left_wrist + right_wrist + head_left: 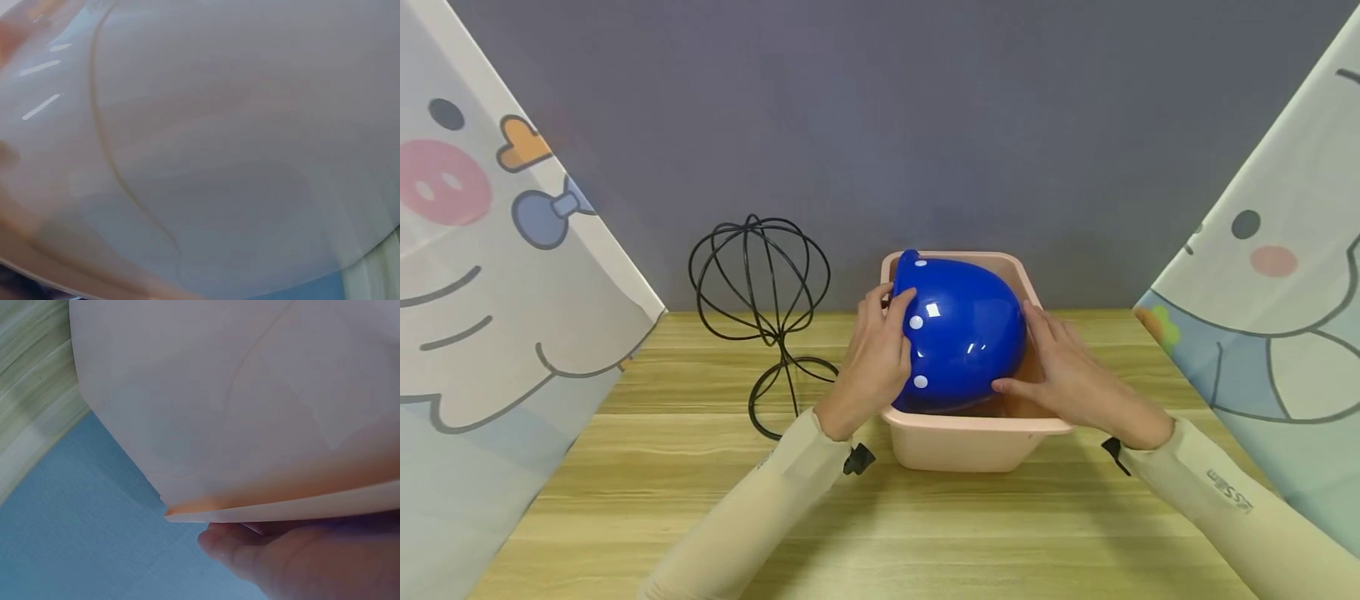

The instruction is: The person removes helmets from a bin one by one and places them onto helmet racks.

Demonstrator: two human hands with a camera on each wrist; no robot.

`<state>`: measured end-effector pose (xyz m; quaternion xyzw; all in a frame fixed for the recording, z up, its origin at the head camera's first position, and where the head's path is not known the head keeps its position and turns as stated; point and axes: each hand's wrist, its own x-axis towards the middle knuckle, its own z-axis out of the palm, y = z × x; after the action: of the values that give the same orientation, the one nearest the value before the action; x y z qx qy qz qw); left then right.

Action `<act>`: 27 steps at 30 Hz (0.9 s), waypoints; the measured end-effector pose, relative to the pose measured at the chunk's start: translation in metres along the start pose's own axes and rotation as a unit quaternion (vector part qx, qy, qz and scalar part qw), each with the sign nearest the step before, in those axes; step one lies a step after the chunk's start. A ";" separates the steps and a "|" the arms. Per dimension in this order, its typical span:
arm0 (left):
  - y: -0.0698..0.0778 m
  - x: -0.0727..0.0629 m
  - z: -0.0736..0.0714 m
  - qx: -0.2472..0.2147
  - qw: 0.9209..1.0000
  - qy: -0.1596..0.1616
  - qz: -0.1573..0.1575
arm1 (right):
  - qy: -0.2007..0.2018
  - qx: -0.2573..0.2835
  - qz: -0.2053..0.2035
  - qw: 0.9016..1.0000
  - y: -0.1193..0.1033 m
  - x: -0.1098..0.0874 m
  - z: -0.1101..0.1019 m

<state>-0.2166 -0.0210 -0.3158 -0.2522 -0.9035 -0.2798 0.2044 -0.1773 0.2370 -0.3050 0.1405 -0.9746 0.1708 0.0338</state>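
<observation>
A glossy blue helmet (970, 325) with white round studs along its edge lies on its side in a pale pink plastic bin (977, 446), its dome toward the right. My left hand (876, 354) grips the helmet's studded edge at the left. On the other side, my right hand (1071, 379) holds the rounded dome between thumb and fingers. The bin's outer wall (250, 156) fills most of the left wrist view. In the right wrist view, part of my right hand (312, 559) shows beyond the bin's rim (300, 509). The helmet's inside is hidden.
A black wire stand (783, 333) with a cage-like round top stands left of the bin on the wood-grain table (925, 542). A grey wall (880, 125) rises behind. Cartoon-printed panels (497, 250) slant along both sides.
</observation>
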 end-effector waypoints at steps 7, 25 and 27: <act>-0.002 -0.003 0.000 -0.038 0.999 0.010 -0.008 | 0.004 -0.001 -0.012 1.000 0.000 0.002 0.001; -0.006 -0.006 0.000 -0.067 0.996 0.059 0.010 | 0.012 -0.044 -0.015 0.999 -0.006 0.008 -0.002; -0.006 -0.006 0.000 -0.069 0.996 0.057 0.008 | 0.008 -0.059 -0.011 0.998 -0.007 0.009 -0.002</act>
<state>-0.2154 -0.0273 -0.3213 -0.2566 -0.8669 -0.3540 0.2394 -0.1836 0.2292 -0.2995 0.1474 -0.9811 0.1140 0.0519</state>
